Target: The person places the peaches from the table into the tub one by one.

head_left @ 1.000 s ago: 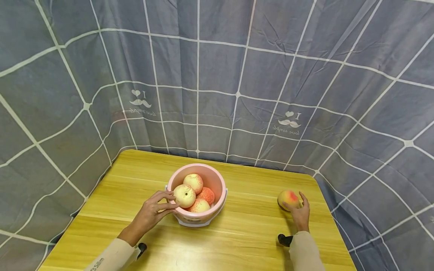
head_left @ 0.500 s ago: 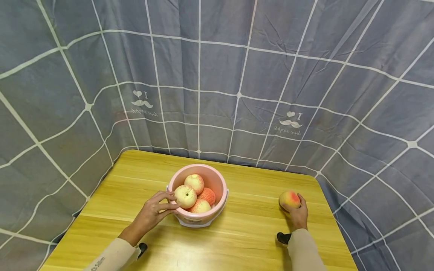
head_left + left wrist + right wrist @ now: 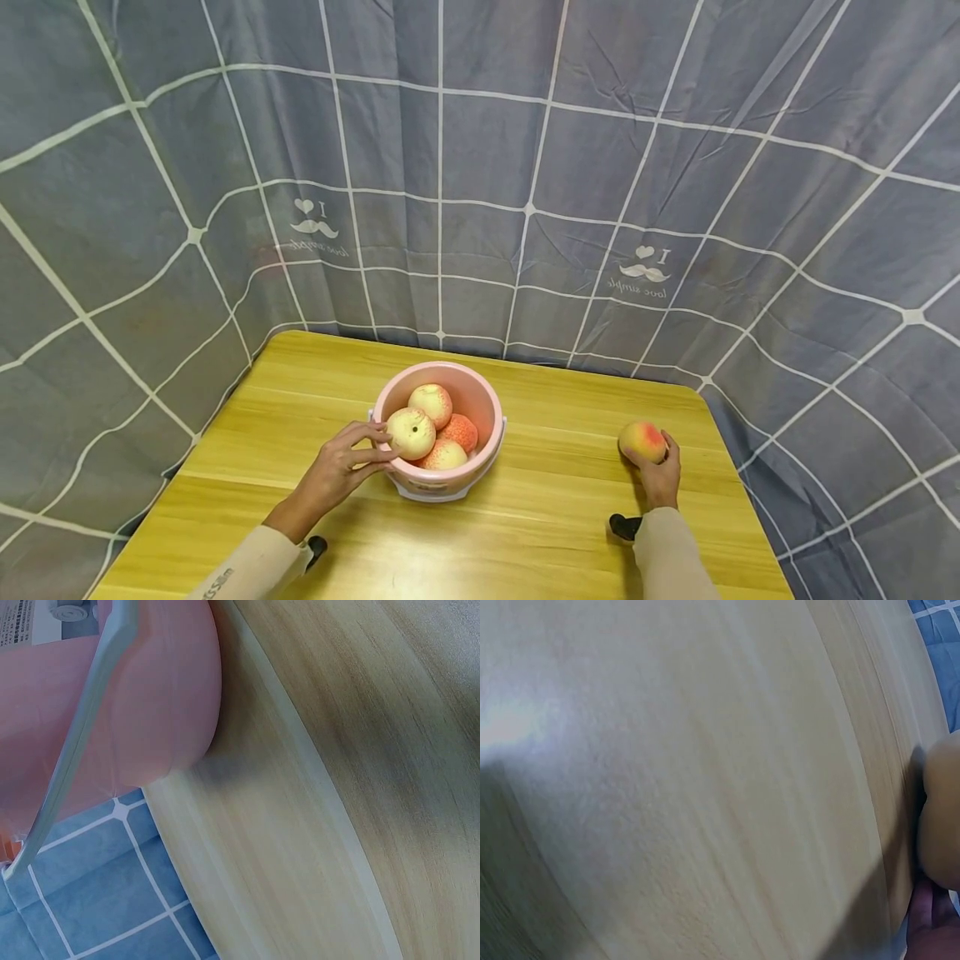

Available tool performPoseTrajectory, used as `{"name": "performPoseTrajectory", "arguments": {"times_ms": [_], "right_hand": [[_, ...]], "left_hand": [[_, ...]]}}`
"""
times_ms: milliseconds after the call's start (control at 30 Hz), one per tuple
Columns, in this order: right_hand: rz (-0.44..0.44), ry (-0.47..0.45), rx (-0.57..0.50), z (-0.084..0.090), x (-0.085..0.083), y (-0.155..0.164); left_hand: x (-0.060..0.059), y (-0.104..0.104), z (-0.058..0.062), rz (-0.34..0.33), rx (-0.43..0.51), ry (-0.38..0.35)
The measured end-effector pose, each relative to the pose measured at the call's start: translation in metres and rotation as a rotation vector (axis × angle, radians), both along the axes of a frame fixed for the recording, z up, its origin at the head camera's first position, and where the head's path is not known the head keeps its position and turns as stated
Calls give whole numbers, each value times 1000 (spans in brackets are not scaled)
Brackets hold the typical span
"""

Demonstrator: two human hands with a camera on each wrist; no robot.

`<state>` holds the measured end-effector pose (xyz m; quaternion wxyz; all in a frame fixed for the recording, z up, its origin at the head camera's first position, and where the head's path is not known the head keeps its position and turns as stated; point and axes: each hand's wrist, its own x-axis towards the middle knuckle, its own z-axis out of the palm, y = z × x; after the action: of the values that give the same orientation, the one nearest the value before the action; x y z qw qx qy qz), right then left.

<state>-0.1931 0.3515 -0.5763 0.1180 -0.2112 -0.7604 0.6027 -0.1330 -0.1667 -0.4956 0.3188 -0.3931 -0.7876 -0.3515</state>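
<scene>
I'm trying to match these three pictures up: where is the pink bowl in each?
Head: the bowl sits mid-table, left hand at its rim.
Left wrist: bowl's pink wall fills the upper left.
Right wrist: not in it.
Shared landmark: the wooden table.

We count five peaches in all: four (image 3: pixel 411 432) piled in the one pink bucket (image 3: pixel 480 454), and one lone peach (image 3: pixel 641 441) out on the single wooden table (image 3: pixel 525 533). We see two hands, a left hand (image 3: pixel 337 472) and a right hand (image 3: pixel 660 479).
</scene>
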Motion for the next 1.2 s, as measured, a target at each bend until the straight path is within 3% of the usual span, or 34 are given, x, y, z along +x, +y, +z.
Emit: {"name": "performPoseTrajectory", "arguments": {"times_ms": [233, 867, 1200], "right_hand": [[-28, 26, -34, 0, -1, -2], [-99, 11, -86, -1, 8, -2], [-83, 11, -110, -2, 11, -1]], "left_hand": [[2, -1, 1, 27, -17, -37], [0, 0, 0, 3, -5, -2], [1, 1, 2, 9, -1, 1]]}}
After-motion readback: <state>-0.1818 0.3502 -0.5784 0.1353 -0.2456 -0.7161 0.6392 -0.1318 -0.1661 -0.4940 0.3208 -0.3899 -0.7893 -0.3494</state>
